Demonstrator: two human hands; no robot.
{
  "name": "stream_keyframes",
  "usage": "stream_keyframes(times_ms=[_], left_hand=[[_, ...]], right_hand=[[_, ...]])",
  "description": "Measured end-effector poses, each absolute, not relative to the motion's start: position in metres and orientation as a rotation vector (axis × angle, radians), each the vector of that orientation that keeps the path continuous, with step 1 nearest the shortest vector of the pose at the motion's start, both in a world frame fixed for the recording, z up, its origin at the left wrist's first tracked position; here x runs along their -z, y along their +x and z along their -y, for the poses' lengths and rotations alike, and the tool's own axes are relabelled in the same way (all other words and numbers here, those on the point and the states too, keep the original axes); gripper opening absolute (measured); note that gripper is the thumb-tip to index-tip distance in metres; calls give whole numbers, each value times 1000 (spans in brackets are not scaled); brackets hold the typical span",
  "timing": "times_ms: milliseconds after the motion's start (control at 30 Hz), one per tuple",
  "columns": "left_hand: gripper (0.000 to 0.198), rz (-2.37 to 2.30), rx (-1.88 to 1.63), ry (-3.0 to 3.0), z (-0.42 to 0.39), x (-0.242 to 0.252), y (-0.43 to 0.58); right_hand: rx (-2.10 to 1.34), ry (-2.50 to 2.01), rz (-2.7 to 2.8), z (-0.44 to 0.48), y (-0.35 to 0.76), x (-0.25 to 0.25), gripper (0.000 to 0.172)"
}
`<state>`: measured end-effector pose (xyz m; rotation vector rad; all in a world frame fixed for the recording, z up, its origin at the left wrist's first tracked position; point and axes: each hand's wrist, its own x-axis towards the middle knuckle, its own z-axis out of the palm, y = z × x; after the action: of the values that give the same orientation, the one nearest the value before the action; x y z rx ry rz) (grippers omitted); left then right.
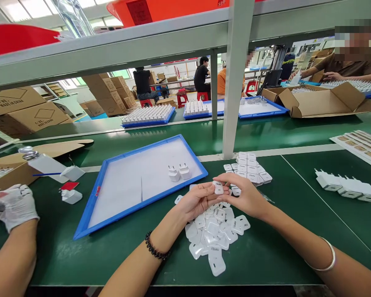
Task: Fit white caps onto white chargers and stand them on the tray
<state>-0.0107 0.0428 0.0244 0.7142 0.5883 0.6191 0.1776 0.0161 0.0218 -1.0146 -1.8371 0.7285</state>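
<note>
Both my hands meet over a heap of white plastic film pieces (214, 235) on the green table. My left hand (198, 200) and my right hand (245, 194) pinch one small white charger plug (218, 187) between their fingertips. Just behind lies a blue-rimmed white tray (111, 185) holding two white charger plugs (179, 172). A cluster of more white plugs (250, 167) sits beyond my right hand, by the grey post.
A co-worker's white-gloved hand (14, 206) rests at the left beside a cardboard box (6, 169) and a bottle (43, 163). Three white chargers (348, 185) lie at right. A grey shelf post (236, 78) stands ahead; trays of plugs (148, 115) and an open carton (321, 101) lie beyond.
</note>
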Motion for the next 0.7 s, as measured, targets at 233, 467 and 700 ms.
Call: stream_keyframes(times_ms=[233, 467, 700], left_hand=[[26, -643, -522, 795, -49, -18, -16], [43, -636, -495, 882, -53, -21, -20], [39, -844, -626, 918, -49, -30, -14]], right_hand=[[-473, -959, 2007, -20, 181, -14, 27], [-523, -912, 2036, -17, 180, -24, 25], [-486, -965, 1982, -30, 187, -11, 23]])
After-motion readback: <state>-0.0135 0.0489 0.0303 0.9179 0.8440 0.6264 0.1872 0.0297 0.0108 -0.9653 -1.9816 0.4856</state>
